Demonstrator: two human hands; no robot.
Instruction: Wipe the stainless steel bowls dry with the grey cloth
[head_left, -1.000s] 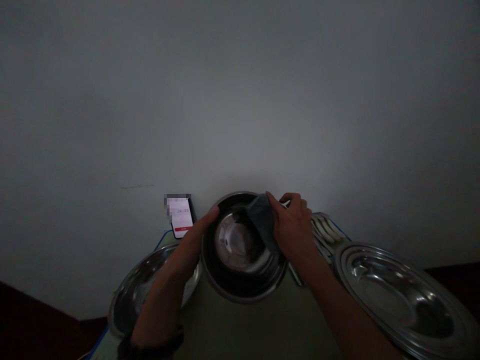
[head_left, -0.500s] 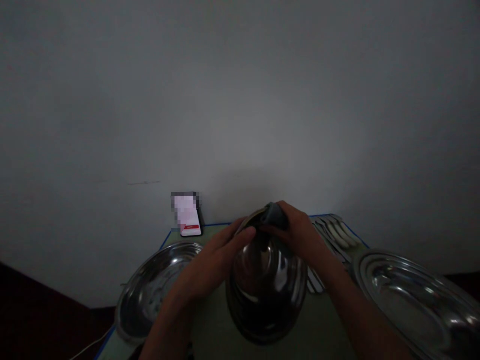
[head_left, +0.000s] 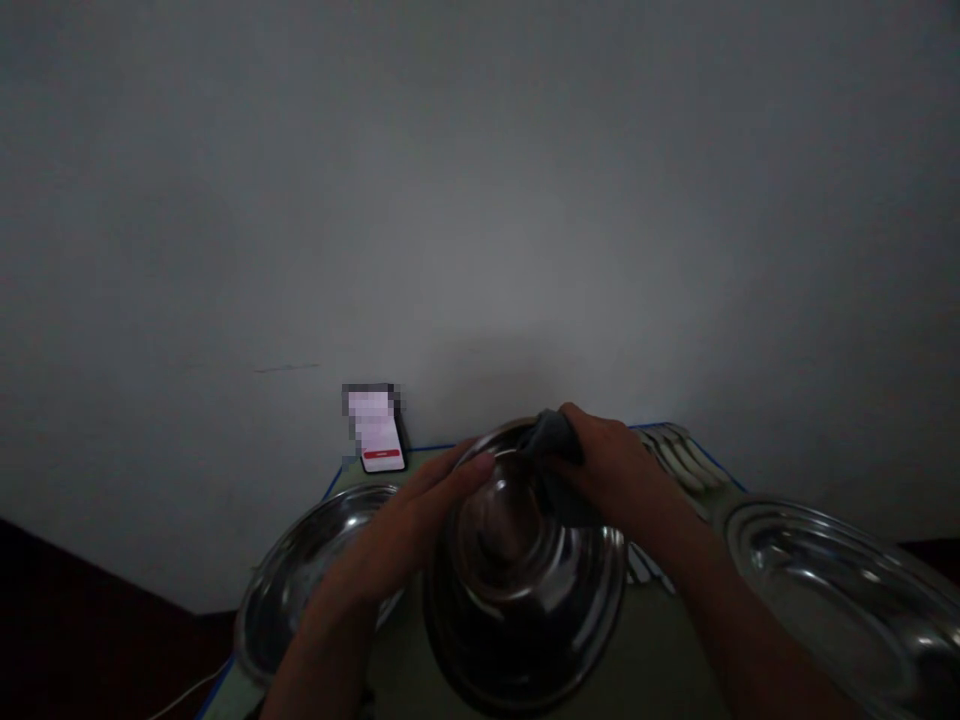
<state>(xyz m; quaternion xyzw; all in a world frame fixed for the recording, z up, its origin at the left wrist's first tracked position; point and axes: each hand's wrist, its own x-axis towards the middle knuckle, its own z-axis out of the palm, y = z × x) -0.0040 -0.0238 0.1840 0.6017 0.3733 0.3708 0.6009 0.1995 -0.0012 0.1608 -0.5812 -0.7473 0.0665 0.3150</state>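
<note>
Closest to you, the steel bowl (head_left: 517, 570) sits tilted between your hands, open side up toward you; whether its base rests on the table (head_left: 652, 655) is hard to tell. Your left hand (head_left: 420, 510) grips its left rim, thumb over the edge, bracing it. Your right hand (head_left: 615, 470) is closed on a dark cloth (head_left: 551, 435) pressed against the far rim. You look to be midway through wiping the bowl; working round that rim calls for a firm left-hand brace so the slick metal cannot spin. Left of your left hand lies a shallow dish (head_left: 300, 580), right of your right forearm an oval tray (head_left: 847, 590). Beyond your right hand lie spoons (head_left: 675, 460); beyond your left stands a lit phone (head_left: 379, 430).
</note>
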